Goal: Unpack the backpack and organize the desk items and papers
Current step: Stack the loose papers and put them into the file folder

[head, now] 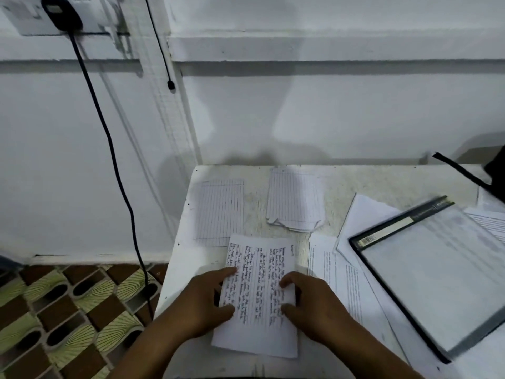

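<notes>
A handwritten sheet lies on the white desk near its front left. My left hand holds its left edge, thumb on top. My right hand holds its right edge the same way. Two lined sheets lie farther back: a flat one on the left and a small stack with torn corners in the middle. To the right, a black-edged clear folder rests on loose printed papers. A black backpack with a strap shows at the right edge.
The desk's left edge drops to a patterned tiled floor. A black cable hangs from a wall plug down to the floor. A white wall stands directly behind the desk.
</notes>
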Tool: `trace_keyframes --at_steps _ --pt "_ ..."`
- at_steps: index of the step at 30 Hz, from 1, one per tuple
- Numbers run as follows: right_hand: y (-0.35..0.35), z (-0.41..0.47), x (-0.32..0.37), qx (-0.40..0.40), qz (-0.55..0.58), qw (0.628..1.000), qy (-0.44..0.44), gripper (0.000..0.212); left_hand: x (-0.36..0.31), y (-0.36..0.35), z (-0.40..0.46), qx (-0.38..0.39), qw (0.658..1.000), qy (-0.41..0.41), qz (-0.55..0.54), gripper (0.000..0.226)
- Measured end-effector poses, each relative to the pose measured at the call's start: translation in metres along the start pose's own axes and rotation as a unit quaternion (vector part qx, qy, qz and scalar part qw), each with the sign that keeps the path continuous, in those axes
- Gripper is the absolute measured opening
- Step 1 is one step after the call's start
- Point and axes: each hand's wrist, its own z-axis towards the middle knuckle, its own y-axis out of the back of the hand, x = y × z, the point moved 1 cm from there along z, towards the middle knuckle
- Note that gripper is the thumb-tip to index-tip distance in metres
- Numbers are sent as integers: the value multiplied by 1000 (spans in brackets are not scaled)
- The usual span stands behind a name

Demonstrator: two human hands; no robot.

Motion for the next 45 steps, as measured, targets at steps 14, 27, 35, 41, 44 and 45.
trace_keyframes --at_steps 14,27,35,41,44,45 --pt "20 18 17 36 -92 995 0 32 1 16 4 0 993 -19 118 55" --pt "-4 102 65 -53 -5 995 78 38 39 39 74 -296 951 40 81 59" --pt "-12 140 91 -92 37 994 49 44 36 52 99 -292 952 73 61 72" --pt "-10 157 95 -102 257 961 -6 42 29 65 108 -319 942 78 -63 59" --pt "-10 165 98 -91 351 931 -39 43 28 65 113 -307 946 82 -66 52" --pt "-10 168 100 -80 373 923 -52 43 28 65 114 -300 949 81 -56 48"
